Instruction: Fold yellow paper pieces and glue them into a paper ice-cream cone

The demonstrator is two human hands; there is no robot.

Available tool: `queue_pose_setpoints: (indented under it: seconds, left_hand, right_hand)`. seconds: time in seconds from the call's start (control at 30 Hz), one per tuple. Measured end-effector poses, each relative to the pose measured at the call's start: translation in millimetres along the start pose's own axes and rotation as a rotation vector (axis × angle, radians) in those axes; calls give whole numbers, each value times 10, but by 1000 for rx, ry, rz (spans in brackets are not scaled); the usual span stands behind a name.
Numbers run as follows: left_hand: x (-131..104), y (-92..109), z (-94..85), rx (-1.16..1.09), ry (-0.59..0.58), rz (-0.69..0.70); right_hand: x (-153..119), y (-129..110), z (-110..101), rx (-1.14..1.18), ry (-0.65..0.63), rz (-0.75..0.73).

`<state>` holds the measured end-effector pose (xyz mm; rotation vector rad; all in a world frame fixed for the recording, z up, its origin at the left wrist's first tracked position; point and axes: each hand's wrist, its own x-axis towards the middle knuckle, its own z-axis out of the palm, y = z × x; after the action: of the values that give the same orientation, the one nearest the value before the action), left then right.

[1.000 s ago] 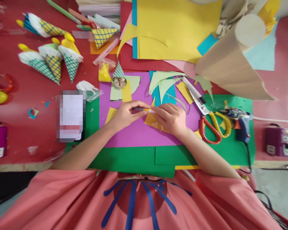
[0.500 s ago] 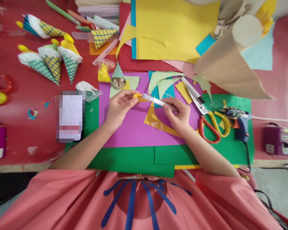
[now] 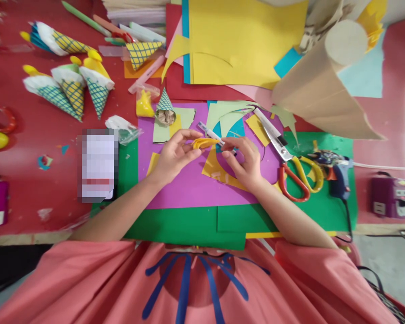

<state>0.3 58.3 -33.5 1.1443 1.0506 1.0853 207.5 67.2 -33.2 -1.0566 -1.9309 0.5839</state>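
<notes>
Between the fingertips of my left hand (image 3: 177, 156) is a curled yellow-orange paper strip (image 3: 205, 142). The strip's right end reaches the fingertips of my right hand (image 3: 245, 161), whose thumb and fingers are bent toward it. A white pen-like tool (image 3: 211, 132) lies slanted on the papers behind both hands, its lower end partly hidden by the right fingers. Beneath the hands is a purple sheet (image 3: 178, 191) with an orange paper scrap (image 3: 211, 166). A small patterned cone stuffed with brown paper (image 3: 166, 110) lies beyond my left hand.
Large scissors (image 3: 283, 153) and a glue gun (image 3: 339, 175) with a cord lie to the right. A big tan paper cone (image 3: 324, 90) is at the back right. Several small decorated cones (image 3: 99, 87) and a phone-like pixelated object (image 3: 99, 164) are on the left.
The white tool has left my right hand and lies on the papers. My right fingers have moved to the end of the yellow-orange strip, which now extends between both hands.
</notes>
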Motion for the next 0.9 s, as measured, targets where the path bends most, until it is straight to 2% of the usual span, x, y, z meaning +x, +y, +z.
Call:
queue_pose_setpoints:
  seconds: [0.27,0.5,0.63,0.77,0.83,0.9]
  left_hand:
    - [-43,-26,27,64,-181,88]
    - [-70,18,4,91,-233,30]
    - [-54,38,17,107,-191,-6]
    - [-47,55,18,178,-251,-32]
    - [-60,66,16,297,-254,2]
    - [-80,66,16,413,-215,102]
  right_hand:
    - [-48,-33,34,86,23,4]
    - [-49,-64,43,96,10,15]
    - [-82,-65,66,116,-16,-33]
    - [-117,-55,99,134,-14,-53]
    - [-125,-60,112,163,-5,-54]
    - [-126,-73,119,223,-11,-28]
